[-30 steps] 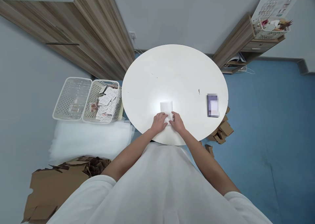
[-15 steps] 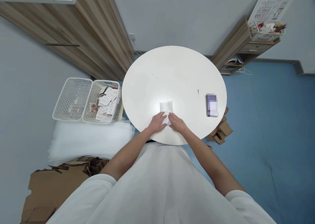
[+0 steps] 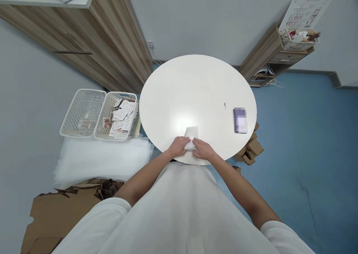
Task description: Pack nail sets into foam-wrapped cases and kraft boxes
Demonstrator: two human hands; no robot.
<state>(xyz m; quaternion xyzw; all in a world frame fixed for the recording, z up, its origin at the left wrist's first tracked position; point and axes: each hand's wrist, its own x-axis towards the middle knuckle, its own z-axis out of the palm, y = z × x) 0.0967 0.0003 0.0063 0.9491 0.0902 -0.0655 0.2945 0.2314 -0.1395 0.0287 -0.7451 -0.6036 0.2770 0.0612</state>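
A small white sheet (image 3: 192, 132), apparently soft wrapping foam with its near end folded over, lies close to the front edge of the white oval table (image 3: 207, 86). My left hand (image 3: 179, 146) holds its left side, fingertips on top. From the right, my right hand (image 3: 202, 149) grips the opposite side with bent fingers. Whether anything is inside the fold is hidden. To the right on the table lies a purple box or stack (image 3: 239, 120), partly blurred out.
Left of the table stand a white basket of printed cards (image 3: 123, 116) and another basket with clear plastic items (image 3: 84, 112). Near them are stacked translucent sheets (image 3: 103, 157) and flattened cardboard (image 3: 64, 213). Cardboard boxes (image 3: 253, 146) sit below the table's right side.
Both hands have drawn the white sheet toward my body, closer to the table's front edge. Its near part now looks more folded or rolled, and the sheet is slightly turned.
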